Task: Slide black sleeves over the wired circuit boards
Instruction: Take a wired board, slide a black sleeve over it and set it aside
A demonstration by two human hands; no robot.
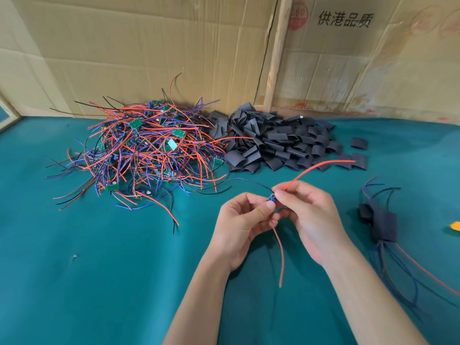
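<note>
My left hand [242, 221] and my right hand [307, 215] meet above the green table and pinch a small wired circuit board [272, 199] between their fingertips. Only a blue part of the board shows. One red wire [321, 168] rises from it to the upper right, another red wire [280, 255] hangs down, and a black wire runs off to the left. A big tangle of wired boards [146, 150] lies at the back left. Beside it sits a heap of black sleeves [276, 143].
Sleeved boards [383, 225] with trailing wires lie at the right. Stray sleeves [359, 143] sit right of the heap. Cardboard sheets [149, 51] wall the table's back edge. An orange scrap [455, 225] shows at the far right. The green cloth [99, 270] covers the table.
</note>
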